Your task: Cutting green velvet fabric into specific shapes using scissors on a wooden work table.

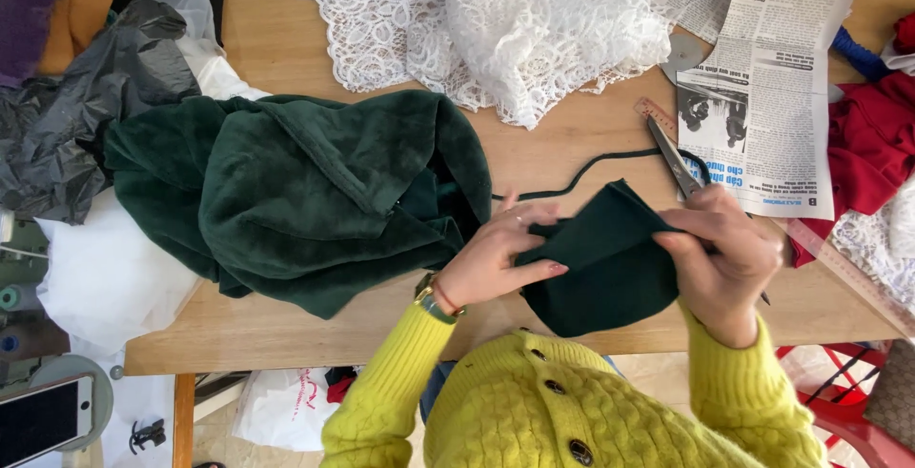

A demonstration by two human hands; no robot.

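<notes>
My left hand [496, 254] pinches the near edge of a small dark green velvet piece [605, 268] at the table's front edge. My right hand [729, 249] grips the same piece on its right side and also holds a pair of scissors [672, 155], whose blades point away over the table. A large heap of the same dark green velvet [295, 196] lies to the left, touching the small piece. A thin dark strip [596, 165] trails from the heap toward the scissors. Yellow knitted sleeves cover both my arms.
White lace fabric [496, 25] lies at the back of the wooden table [276, 335]. Newspaper pattern sheets [772, 87] and a ruler [848, 273] lie right, beside red cloth [872, 144]. A black plastic bag [67, 115], white fabric [105, 277] and a phone [43, 420] are left.
</notes>
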